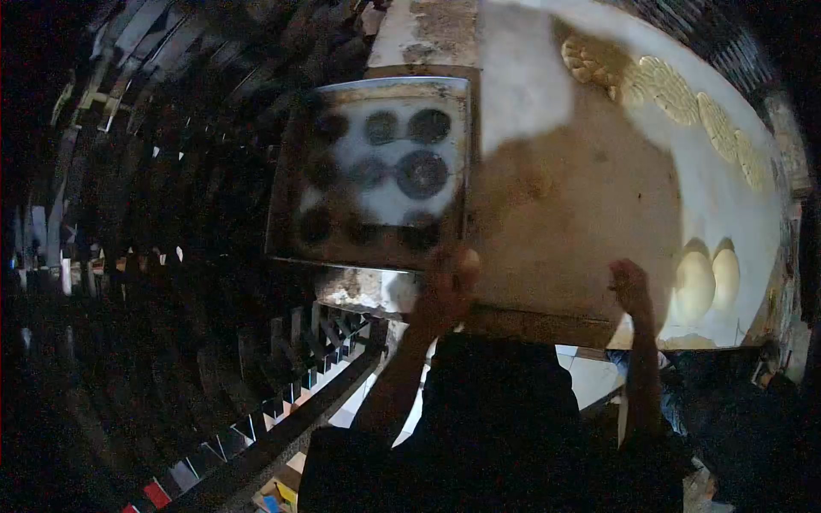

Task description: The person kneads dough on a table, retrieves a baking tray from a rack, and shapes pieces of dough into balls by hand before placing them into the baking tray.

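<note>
Head view: left hand [446, 278], grip indistinct, has a square metal-rimmed tray with dark round marks [402, 205] at eleven o'clock; right hand [629, 286], curled, contents unclear, has two smooth pale oval dough pieces [695, 286] at three.

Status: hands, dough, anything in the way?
Left hand by the tray's near right corner, grip unclear. Right hand curled, beside two smooth dough pieces. Patterned dough along the worktop's far right edge. No obstruction seen; shadow darkens the middle.
</note>
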`<state>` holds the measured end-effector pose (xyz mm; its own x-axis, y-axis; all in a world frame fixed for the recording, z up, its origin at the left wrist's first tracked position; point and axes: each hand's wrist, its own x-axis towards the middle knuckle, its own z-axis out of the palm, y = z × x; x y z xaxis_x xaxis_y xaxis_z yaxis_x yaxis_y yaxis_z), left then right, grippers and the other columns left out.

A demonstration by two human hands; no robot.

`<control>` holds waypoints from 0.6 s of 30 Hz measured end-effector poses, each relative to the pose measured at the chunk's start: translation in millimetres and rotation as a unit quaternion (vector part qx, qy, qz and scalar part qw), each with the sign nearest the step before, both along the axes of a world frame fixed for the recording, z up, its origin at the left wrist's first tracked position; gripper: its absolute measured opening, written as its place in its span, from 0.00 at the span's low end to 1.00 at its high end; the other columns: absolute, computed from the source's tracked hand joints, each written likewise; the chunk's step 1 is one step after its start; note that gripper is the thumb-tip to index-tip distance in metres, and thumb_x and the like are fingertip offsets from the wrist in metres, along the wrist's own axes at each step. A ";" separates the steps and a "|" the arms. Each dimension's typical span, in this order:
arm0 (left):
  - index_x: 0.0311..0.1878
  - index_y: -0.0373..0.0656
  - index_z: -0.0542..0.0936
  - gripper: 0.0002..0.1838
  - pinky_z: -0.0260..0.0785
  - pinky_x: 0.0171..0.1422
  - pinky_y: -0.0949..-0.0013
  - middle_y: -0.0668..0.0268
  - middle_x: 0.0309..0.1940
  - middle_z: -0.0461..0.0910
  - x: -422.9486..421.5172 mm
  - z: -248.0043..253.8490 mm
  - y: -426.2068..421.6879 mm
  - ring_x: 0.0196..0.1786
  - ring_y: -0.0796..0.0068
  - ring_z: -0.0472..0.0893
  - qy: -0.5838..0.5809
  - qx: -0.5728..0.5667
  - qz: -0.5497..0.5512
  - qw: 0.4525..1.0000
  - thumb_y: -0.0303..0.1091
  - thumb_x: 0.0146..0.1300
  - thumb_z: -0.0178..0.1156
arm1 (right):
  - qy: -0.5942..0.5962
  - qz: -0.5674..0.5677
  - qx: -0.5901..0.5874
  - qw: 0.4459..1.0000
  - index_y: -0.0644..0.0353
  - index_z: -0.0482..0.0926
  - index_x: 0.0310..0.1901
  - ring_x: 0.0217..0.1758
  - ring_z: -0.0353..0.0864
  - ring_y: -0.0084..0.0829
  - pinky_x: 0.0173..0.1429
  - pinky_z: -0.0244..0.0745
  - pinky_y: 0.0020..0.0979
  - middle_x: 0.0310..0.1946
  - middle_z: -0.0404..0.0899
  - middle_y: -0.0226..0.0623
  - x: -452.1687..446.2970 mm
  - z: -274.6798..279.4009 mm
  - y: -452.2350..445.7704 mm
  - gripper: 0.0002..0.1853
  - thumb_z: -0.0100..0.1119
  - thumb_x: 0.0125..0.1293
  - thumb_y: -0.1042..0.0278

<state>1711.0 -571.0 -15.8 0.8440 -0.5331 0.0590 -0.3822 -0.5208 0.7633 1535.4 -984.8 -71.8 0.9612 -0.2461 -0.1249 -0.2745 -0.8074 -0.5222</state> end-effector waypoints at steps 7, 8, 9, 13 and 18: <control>0.65 0.37 0.70 0.30 0.65 0.68 0.47 0.43 0.63 0.70 117.7 -36.3 74.8 0.65 0.44 0.72 0.021 0.417 -0.140 0.898 0.39 0.62 0.63 | -0.225 0.228 0.155 0.935 0.62 0.78 0.52 0.58 0.76 0.45 0.58 0.76 0.45 0.48 0.78 0.46 174.9 74.5 262.9 0.15 0.64 0.64 0.71; 0.65 0.36 0.70 0.31 0.65 0.68 0.47 0.44 0.64 0.70 116.9 -28.2 77.2 0.66 0.45 0.71 0.020 0.378 -0.138 0.915 0.39 0.61 0.64 | -0.232 0.281 0.115 0.924 0.62 0.78 0.51 0.59 0.76 0.45 0.59 0.76 0.47 0.49 0.78 0.45 189.6 50.5 271.3 0.15 0.64 0.64 0.71; 0.65 0.36 0.71 0.31 0.65 0.68 0.48 0.45 0.65 0.70 115.8 -23.7 80.4 0.67 0.46 0.71 0.019 0.340 -0.139 0.930 0.38 0.60 0.65 | -0.211 0.334 0.046 0.917 0.61 0.79 0.50 0.58 0.77 0.45 0.60 0.75 0.49 0.49 0.79 0.44 197.7 26.9 275.5 0.14 0.64 0.64 0.71; 0.60 0.37 0.75 0.28 0.68 0.64 0.49 0.49 0.61 0.75 107.0 -38.8 91.6 0.65 0.48 0.74 0.082 0.138 -0.039 0.986 0.37 0.57 0.66 | -0.272 0.252 0.047 0.928 0.60 0.80 0.46 0.56 0.78 0.45 0.67 0.67 0.53 0.47 0.81 0.43 173.2 74.0 258.1 0.11 0.64 0.63 0.70; 0.56 0.41 0.77 0.26 0.74 0.56 0.53 0.51 0.50 0.80 84.7 15.2 -14.1 0.52 0.49 0.80 -0.029 0.082 0.171 0.981 0.38 0.54 0.70 | -0.206 -0.081 0.027 0.975 0.61 0.80 0.40 0.50 0.79 0.47 0.67 0.63 0.52 0.38 0.81 0.45 71.3 21.7 125.5 0.08 0.63 0.62 0.68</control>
